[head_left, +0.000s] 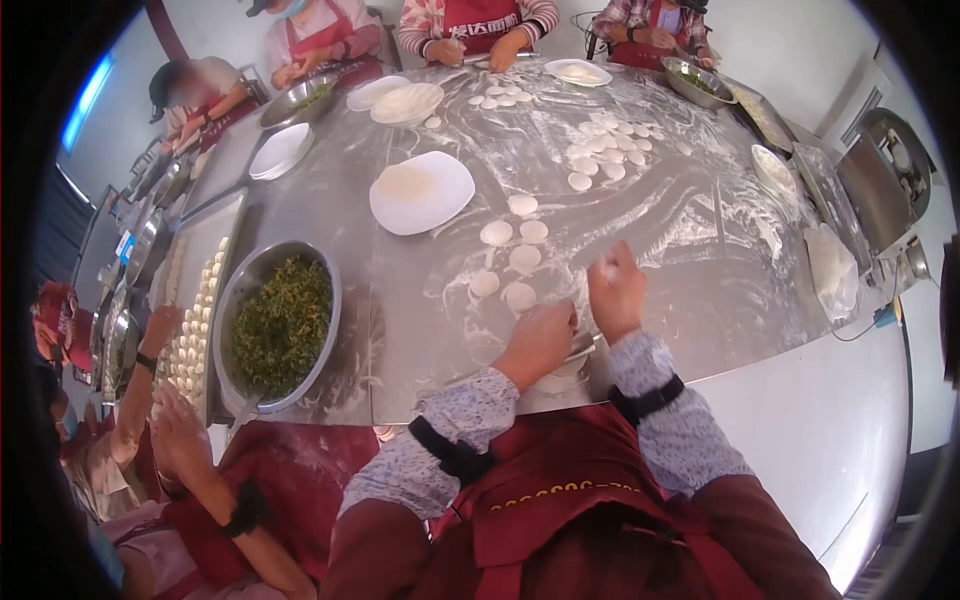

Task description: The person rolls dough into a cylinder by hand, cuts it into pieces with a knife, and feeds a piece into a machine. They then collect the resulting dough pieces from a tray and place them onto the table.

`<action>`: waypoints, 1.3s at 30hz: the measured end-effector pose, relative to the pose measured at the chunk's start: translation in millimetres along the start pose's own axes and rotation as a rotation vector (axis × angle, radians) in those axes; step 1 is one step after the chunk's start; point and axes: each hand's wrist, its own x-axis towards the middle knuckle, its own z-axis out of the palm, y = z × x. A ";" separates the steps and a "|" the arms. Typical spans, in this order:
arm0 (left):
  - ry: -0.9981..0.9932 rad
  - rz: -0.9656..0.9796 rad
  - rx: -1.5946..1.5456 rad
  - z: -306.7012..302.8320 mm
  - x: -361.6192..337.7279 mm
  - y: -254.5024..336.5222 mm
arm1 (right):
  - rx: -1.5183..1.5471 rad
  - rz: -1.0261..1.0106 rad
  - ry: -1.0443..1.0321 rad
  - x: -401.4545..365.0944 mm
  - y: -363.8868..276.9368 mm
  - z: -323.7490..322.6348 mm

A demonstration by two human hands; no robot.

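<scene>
My left hand [540, 343] is closed, its fingers curled near the rim of a small metal bowl [572, 372] at the table's front edge. What it holds, if anything, is hidden. To its right my right hand [617, 292] is raised above the floured table, fingers bent together; a pale bit shows at the fingertips, too small to name. Just beyond my left hand lie several flat round dough wrappers [525, 258], apart from both hands. A further group of dough rounds [610, 145] lies toward the far side.
A large metal bowl of chopped green filling [282, 325] stands left, beside a tray of dumplings [208, 320]. A square white plate [450, 192] and a flour plate [407, 103] lie farther back. A plastic bag [832, 270] sits at right. A co-worker's hands [180, 440] are close on my left; other people work opposite.
</scene>
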 end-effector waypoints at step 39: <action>-0.137 -0.013 -0.085 -7.4 -8.4 -0.5 | 0.012 0.031 0.009 -14.0 -1.6 -16.4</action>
